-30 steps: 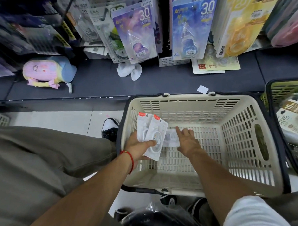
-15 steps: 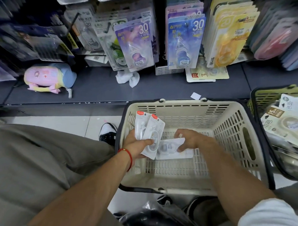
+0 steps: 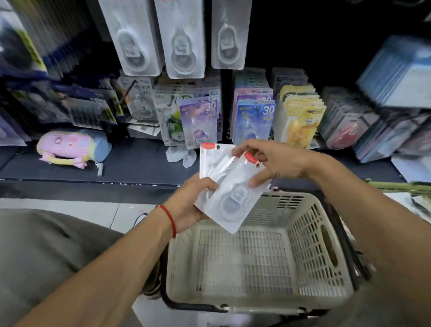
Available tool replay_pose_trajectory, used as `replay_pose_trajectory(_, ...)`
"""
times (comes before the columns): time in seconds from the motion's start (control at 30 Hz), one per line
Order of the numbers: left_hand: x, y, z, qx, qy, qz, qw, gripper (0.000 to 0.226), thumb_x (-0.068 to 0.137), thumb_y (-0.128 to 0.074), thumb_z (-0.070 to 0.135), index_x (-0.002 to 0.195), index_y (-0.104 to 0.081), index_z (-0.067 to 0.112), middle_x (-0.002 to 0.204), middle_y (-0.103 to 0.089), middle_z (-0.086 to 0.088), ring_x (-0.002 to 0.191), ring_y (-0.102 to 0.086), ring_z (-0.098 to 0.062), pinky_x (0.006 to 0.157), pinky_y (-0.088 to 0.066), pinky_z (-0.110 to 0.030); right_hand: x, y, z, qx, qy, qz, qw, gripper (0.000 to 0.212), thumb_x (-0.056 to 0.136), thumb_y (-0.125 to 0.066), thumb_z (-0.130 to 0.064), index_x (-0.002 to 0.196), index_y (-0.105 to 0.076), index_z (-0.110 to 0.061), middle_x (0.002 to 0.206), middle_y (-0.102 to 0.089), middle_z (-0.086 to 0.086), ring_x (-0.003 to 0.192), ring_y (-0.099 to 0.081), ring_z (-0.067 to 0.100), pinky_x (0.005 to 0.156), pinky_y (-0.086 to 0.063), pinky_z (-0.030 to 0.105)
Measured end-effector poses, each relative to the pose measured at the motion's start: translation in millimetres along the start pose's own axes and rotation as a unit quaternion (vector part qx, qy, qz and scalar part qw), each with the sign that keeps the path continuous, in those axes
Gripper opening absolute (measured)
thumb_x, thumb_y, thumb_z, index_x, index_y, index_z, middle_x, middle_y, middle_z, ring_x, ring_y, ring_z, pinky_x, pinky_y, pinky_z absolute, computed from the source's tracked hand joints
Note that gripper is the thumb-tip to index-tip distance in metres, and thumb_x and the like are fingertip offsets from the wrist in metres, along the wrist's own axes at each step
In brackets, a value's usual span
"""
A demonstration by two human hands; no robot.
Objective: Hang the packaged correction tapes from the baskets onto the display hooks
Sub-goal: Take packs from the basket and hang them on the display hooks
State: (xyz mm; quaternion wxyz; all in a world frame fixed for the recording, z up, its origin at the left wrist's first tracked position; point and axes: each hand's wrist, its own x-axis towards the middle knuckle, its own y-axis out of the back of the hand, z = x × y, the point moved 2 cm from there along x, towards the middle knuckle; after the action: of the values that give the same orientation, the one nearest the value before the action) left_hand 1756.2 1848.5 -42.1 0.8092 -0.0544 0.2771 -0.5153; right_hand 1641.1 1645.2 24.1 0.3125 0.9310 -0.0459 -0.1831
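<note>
Above the cream basket (image 3: 317,247), both hands hold a small stack of white correction tape packs (image 3: 228,187) with red tops. My left hand (image 3: 189,201) grips the stack's lower left edge. My right hand (image 3: 270,161) pinches the top pack near its red tab, fingers curled over it. The basket's floor shows no packs. Three matching white packs (image 3: 180,35) hang on display hooks at the top centre. Below them hang rows of coloured correction tape packs (image 3: 254,118).
A dark shelf (image 3: 136,163) runs across the middle, with a pastel plush pouch (image 3: 72,147) on its left. A second, green basket (image 3: 410,186) shows at the right edge. My knees in grey trousers flank the cream basket. Tiled floor lies to the left.
My right hand lifted the last pack out of the basket and joined it to the left hand's packs. Both hands rose above the basket, and my view tilted up toward the hooks.
</note>
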Motion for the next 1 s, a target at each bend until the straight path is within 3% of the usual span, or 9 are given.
replay_pose_trajectory(0.17, -2, -12, 52, 0.021, -0.095, -0.034, 0.995, 0.066, 0.089, -0.076, 0.014, 0.15, -0.052, 0.019, 0.142, -0.066, -0.013, 0.132, -0.062, -0.035, 0.11, -0.048, -0.055, -6, 34, -36, -0.013, 0.057, 0.2, 0.978, 0.073, 0.066, -0.096, -0.04, 0.126, -0.055, -0.041, 0.117, -0.06, -0.007, 0.095, -0.057, 0.008, 0.082, -0.046, 0.021)
replay_pose_trajectory(0.23, -1, -17, 77, 0.023, -0.131, -0.019, 0.991, 0.068, 0.086, -0.08, 0.009, 0.148, -0.054, 0.017, 0.138, -0.069, -0.013, 0.129, -0.065, -0.036, 0.107, -0.052, -0.054, -6, 45, -50, -0.029, 0.064, 0.283, 0.957, 0.079, 0.069, -0.092, -0.049, 0.135, -0.049, -0.041, 0.117, -0.055, -0.015, 0.095, -0.057, 0.002, 0.077, -0.043, 0.016)
replay_pose_trajectory(0.3, -1, -21, 104, 0.024, -0.167, -0.004, 0.986, 0.065, 0.082, -0.078, 0.012, 0.143, -0.057, 0.018, 0.133, -0.072, -0.011, 0.12, -0.07, -0.033, 0.086, -0.063, -0.046, -6, 51, -62, 0.024, 0.052, 0.337, 0.94, 0.081, 0.076, -0.087, -0.053, 0.142, -0.045, -0.034, 0.119, -0.055, -0.018, 0.098, -0.06, 0.003, 0.074, -0.047, 0.017)
replay_pose_trajectory(0.37, 0, -24, 129, 0.027, -0.198, -0.004, 0.98, 0.06, 0.084, -0.077, 0.011, 0.14, -0.059, 0.019, 0.129, -0.074, -0.012, 0.108, -0.074, -0.029, 0.061, -0.061, -0.034, -4, 50, -70, 0.108, 0.042, 0.339, 0.934, 0.081, 0.076, -0.084, -0.06, 0.14, -0.045, -0.031, 0.126, -0.058, -0.017, 0.103, -0.067, 0.007, 0.07, -0.055, 0.023)
replay_pose_trajectory(0.4, 1, -24, 139, 0.029, -0.209, -0.006, 0.977, 0.056, 0.087, -0.076, 0.008, 0.139, -0.059, 0.019, 0.129, -0.074, -0.012, 0.107, -0.075, -0.029, 0.059, -0.061, -0.033, -3, 47, -73, 0.137, 0.037, 0.341, 0.929, 0.082, 0.074, -0.085, -0.062, 0.139, -0.045, -0.031, 0.129, -0.057, -0.018, 0.105, -0.068, 0.008, 0.069, -0.059, 0.025)
replay_pose_trajectory(0.57, 15, -19, 172, 0.039, -0.259, 0.004, 0.965, 0.061, 0.087, -0.081, 0.005, 0.139, -0.057, 0.025, 0.13, -0.074, -0.005, 0.118, -0.073, -0.029, 0.088, -0.063, -0.047, 12, 35, -81, 0.242, 0.027, 0.325, 0.914, 0.051, 0.08, -0.088, -0.045, 0.117, -0.059, -0.025, 0.108, -0.076, -0.004, 0.088, -0.077, 0.016, 0.07, -0.065, 0.033)
replay_pose_trajectory(0.73, 23, -3, 181, 0.032, -0.291, 0.013, 0.956, 0.066, 0.082, -0.085, 0.011, 0.14, -0.058, 0.026, 0.131, -0.074, -0.005, 0.12, -0.072, -0.028, 0.086, -0.063, -0.039, 26, 46, -83, 0.259, 0.07, 0.341, 0.901, 0.029, 0.092, -0.08, -0.026, 0.11, -0.064, -0.011, 0.097, -0.079, 0.011, 0.089, -0.077, 0.026, 0.08, -0.063, 0.041)
replay_pose_trajectory(0.87, 19, 7, 194, 0.068, -0.347, 0.129, 0.927, 0.066, 0.082, -0.087, 0.012, 0.138, -0.058, 0.03, 0.126, -0.075, 0.006, 0.118, -0.071, -0.016, 0.101, -0.057, -0.044, 31, 62, -86, 0.249, 0.121, 0.373, 0.886, 0.021, 0.101, -0.069, -0.026, 0.115, -0.057, -0.017, 0.098, -0.081, 0.002, 0.094, -0.078, 0.02, 0.085, -0.06, 0.041)
replay_pose_trajectory(1.0, 12, 10, 200, 0.13, -0.408, 0.192, 0.883, 0.056, 0.085, -0.088, 0.018, 0.129, -0.059, 0.037, 0.118, -0.075, 0.012, 0.109, -0.072, -0.008, 0.092, -0.061, -0.035, 40, 71, -89, 0.244, 0.147, 0.387, 0.877, 0.018, 0.103, -0.066, -0.022, 0.116, -0.055, -0.016, 0.101, -0.082, 0.002, 0.096, -0.077, 0.017, 0.083, -0.058, 0.033)
